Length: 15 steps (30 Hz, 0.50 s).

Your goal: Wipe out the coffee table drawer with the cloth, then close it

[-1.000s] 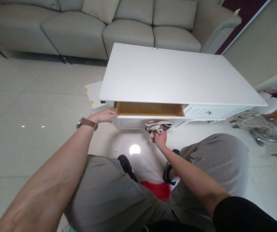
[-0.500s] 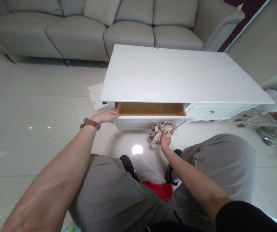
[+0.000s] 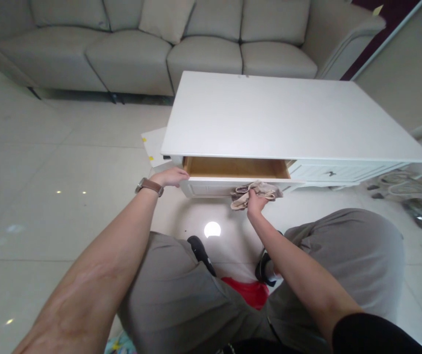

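Note:
A white coffee table [image 3: 288,118] stands in front of me with its left drawer [image 3: 211,188] pulled out. The bare wooden inside of the drawer shows. My left hand [image 3: 172,177], with a brown-strapped watch on the wrist, grips the left end of the drawer front. In my right hand [image 3: 257,202] is a crumpled beige and brown cloth [image 3: 269,189], held against the drawer front near its right half. The cloth hides the drawer's knob and part of my fingers.
The right drawer [image 3: 328,172] is closed. Behind the table is a grey sofa [image 3: 203,59]. Coiled hose [image 3: 413,189] and other items lie on the floor at right. A white board [image 3: 154,145] lies left of the table; something red [image 3: 247,292] is between my feet.
My right hand has shifted the cloth slightly up along the drawer front, and the cloth is now flatter and wider. My left hand keeps its hold. The view has swung slightly left.

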Available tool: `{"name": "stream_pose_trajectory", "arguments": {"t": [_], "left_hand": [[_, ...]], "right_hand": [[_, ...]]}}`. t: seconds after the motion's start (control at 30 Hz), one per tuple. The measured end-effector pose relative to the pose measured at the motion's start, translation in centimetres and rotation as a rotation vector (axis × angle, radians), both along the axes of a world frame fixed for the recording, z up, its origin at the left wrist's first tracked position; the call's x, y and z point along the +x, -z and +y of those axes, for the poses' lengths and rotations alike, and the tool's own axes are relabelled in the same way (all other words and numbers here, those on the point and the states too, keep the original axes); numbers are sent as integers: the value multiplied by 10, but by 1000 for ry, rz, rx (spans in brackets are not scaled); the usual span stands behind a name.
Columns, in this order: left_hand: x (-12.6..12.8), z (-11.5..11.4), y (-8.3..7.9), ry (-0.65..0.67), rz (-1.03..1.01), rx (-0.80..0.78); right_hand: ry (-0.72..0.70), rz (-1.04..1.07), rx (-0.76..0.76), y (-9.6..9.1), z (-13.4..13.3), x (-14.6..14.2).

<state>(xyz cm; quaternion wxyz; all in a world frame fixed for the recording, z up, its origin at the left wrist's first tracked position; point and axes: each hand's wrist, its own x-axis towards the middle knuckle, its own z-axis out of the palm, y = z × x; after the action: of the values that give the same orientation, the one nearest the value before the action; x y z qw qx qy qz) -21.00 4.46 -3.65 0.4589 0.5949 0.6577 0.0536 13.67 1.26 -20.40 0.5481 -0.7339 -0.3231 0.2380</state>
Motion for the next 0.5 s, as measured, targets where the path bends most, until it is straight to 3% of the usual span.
{"name": "stream_pose_trajectory", "arguments": {"t": [0.1,0.17,0.33,0.5], "left_hand": [[1,0,-1,18,3,-1],[1,0,-1,13,-5,2],[0,2,2,12,-17,6],[0,3,4,31,14,26]], "right_hand": [[34,-15,61,-9,-4,-14],[-38,-110,89,-17,-12,-28],[-414,-533,-15,-36,-37,-81],[-753,-753,-138,-25,-45,-107]]}}
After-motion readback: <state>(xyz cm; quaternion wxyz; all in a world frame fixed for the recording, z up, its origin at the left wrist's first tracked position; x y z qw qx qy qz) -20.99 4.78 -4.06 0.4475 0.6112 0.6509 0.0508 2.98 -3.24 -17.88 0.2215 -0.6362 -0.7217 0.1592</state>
